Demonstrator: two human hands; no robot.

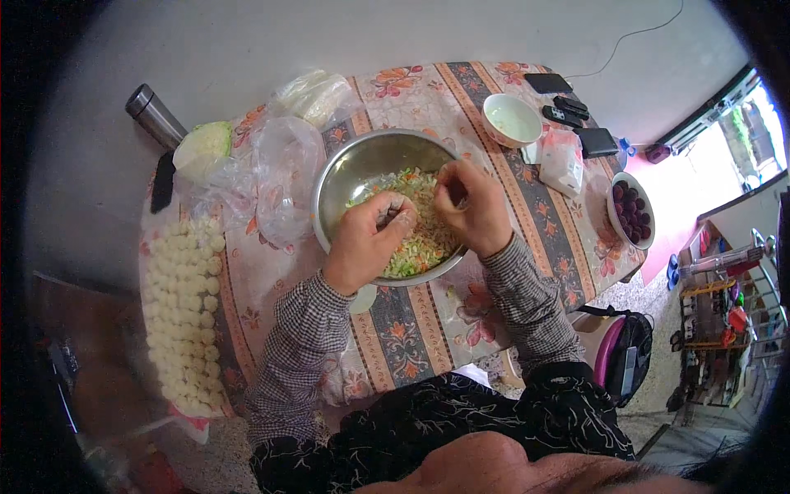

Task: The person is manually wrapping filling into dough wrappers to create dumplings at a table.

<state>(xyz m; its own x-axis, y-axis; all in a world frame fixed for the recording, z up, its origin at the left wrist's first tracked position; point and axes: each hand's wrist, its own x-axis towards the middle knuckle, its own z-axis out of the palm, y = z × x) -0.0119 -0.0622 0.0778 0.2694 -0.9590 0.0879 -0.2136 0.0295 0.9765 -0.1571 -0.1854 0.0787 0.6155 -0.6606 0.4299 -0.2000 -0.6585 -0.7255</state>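
A stainless steel mixing bowl [331,185] stands on the table before me, with a chopped vegetable filling [416,247] of green, pale and orange bits in it. Above the filling my left hand [370,238] has its thumb and fingers curled together. Opposite it, my right hand [475,207] is bent in a similar pinch, a small gap away. Whether either hand holds something small is hidden by the fingers. A round, pale dough wrapper [364,299] lies on the tablecloth by the bowl's near rim, partly covered by my left wrist.
Rows of small pale dumplings [185,315] fill the table's left side. Behind them are a cabbage [202,151], plastic bags [287,179] and a steel flask [155,116]. To the right stand a white bowl [512,120], a tissue pack [561,162] and a bowl of dark red fruit [631,210].
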